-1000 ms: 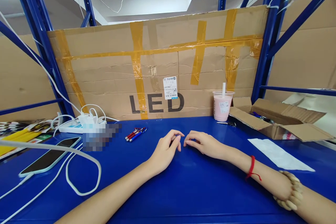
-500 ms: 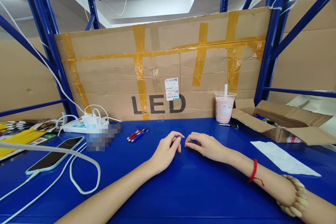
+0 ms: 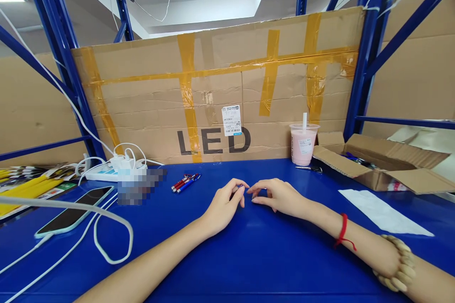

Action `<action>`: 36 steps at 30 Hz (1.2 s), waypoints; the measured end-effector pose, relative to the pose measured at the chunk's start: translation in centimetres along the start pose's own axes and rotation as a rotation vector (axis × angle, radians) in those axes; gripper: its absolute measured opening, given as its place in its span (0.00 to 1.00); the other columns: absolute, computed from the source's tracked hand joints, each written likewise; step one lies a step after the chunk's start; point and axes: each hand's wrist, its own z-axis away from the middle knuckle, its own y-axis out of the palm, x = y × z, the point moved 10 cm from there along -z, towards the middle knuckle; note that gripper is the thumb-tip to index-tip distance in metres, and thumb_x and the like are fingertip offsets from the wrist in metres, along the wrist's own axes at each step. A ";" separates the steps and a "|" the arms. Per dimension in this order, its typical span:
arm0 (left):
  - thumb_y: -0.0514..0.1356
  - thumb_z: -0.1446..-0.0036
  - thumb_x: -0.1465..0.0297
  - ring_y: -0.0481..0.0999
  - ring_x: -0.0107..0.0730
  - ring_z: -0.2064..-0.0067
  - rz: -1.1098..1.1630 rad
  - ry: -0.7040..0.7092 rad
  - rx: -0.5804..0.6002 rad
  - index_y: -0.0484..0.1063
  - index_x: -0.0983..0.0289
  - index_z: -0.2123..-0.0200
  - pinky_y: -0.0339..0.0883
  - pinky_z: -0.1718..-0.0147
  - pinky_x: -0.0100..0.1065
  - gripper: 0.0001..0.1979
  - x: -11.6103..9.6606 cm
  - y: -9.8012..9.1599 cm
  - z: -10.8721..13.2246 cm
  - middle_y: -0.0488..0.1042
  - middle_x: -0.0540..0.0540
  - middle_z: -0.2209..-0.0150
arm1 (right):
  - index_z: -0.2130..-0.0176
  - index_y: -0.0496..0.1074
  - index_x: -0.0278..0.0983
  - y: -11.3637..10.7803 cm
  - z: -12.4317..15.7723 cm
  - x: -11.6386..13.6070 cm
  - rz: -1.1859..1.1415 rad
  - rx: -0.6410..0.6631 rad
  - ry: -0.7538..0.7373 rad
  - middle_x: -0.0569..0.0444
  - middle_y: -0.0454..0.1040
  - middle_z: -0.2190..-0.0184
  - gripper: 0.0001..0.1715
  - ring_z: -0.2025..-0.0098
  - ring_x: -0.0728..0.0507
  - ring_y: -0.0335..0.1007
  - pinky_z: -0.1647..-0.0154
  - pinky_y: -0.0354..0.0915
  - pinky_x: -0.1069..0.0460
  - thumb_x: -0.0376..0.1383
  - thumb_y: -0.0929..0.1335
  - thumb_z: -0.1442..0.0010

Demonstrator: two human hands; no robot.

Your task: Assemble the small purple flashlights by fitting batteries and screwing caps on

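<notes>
- Currently, the left hand (image 3: 221, 212) is curling its fingers inward, closing them around 1 small item (image 3: 241, 185); only a dark bluish bit is showing, so its kind cannot be told.
- The right hand (image 3: 282, 196) is holding nothing visible; its fingers are bending loosely, thumb and index standing apart, close to the left fingertips. Whether they are touching is not showing clearly.
- Handling seems to be under way: the small item is resting in the left fingers above the counter (image 3: 220, 270), not set down.
- Red and blue pens (image 3: 187, 183) are lying bunched on the counter beyond the left hand, out of both hands' grasp.
- The cardboard box (image 3: 373, 181) is standing open at the right; how much work is remaining cannot be judged.
</notes>
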 end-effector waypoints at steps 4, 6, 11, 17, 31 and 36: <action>0.46 0.38 0.64 0.63 0.29 0.73 -0.005 -0.014 -0.015 0.66 0.64 0.59 0.55 0.71 0.29 0.13 -0.2 -0.4 0.0 0.67 0.48 0.76 | 0.65 0.76 0.44 0.0 -0.1 -0.4 0.035 -0.013 0.019 0.61 0.76 0.68 0.09 0.81 0.53 0.67 0.73 0.59 0.56 0.41 0.66 0.43; 0.46 0.38 0.64 0.63 0.29 0.73 -0.010 -0.015 -0.013 0.66 0.64 0.59 0.55 0.70 0.29 0.13 -0.2 -0.3 0.0 0.67 0.48 0.76 | 0.67 0.76 0.43 0.0 -0.2 -0.5 0.035 -0.014 0.024 0.61 0.76 0.70 0.09 0.81 0.53 0.68 0.73 0.59 0.56 0.41 0.66 0.43; 0.45 0.38 0.65 0.63 0.28 0.73 -0.029 -0.009 -0.005 0.66 0.64 0.59 0.54 0.70 0.29 0.13 -0.1 -0.2 0.0 0.67 0.48 0.76 | 0.68 0.76 0.42 -0.5 -0.1 0.3 -0.017 -0.067 -0.050 0.62 0.75 0.65 0.07 0.82 0.55 0.65 0.74 0.58 0.56 0.40 0.67 0.43; 0.45 0.38 0.65 0.63 0.28 0.73 -0.037 -0.014 -0.003 0.66 0.64 0.58 0.55 0.71 0.29 0.13 -0.1 -0.2 0.1 0.67 0.47 0.76 | 0.68 0.76 0.43 -0.9 0.0 0.7 -0.021 -0.105 -0.104 0.60 0.73 0.63 0.06 0.82 0.56 0.64 0.75 0.57 0.57 0.40 0.68 0.44; 0.43 0.37 0.64 0.62 0.28 0.74 -0.029 -0.017 -0.020 0.63 0.63 0.56 0.54 0.72 0.29 0.14 -0.3 -0.4 0.0 0.67 0.47 0.76 | 0.69 0.76 0.43 -1.8 0.0 0.7 0.006 -0.176 -0.101 0.60 0.69 0.64 0.05 0.79 0.56 0.63 0.73 0.57 0.56 0.37 0.68 0.44; 0.43 0.37 0.63 0.60 0.27 0.75 -0.024 -0.012 -0.015 0.62 0.63 0.57 0.53 0.73 0.29 0.14 -0.5 -0.4 0.1 0.67 0.47 0.76 | 0.69 0.76 0.43 -1.3 0.0 0.6 -0.011 -0.152 -0.092 0.60 0.70 0.65 0.05 0.79 0.56 0.63 0.73 0.57 0.56 0.38 0.68 0.44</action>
